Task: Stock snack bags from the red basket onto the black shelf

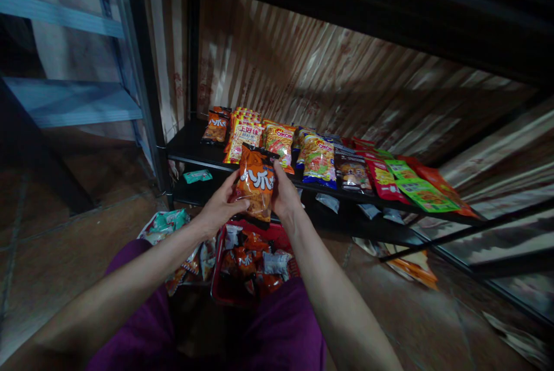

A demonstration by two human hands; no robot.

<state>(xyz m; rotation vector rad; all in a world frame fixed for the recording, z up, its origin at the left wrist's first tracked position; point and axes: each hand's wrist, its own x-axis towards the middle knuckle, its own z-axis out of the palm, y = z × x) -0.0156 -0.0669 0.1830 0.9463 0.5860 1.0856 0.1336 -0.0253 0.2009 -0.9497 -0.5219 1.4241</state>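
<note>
Both my hands hold one orange snack bag (256, 185) upright in front of the shelf edge. My left hand (223, 203) grips its left side, the thumb lying across the lower front. My right hand (283, 192) is closed on its right edge, with most of those fingers hidden behind the bag. Beneath it, a red basket (219, 270) contains several orange packets (246, 261) and a silvery-white packet (277, 263). Behind, on the black shelf (184, 143), a similar orange bag (215, 127) stands at the left end beside yellow-and-red bags (246, 134).
Farther right along the shelf sit a blue-and-yellow snack bag (319, 157), a dark brown bag (352, 172) and green packets (426, 192). The lower shelf holds a teal packet (198, 176). A second container with teal packets (168, 221) is left of the basket. Blue steps (73, 102) stand at left.
</note>
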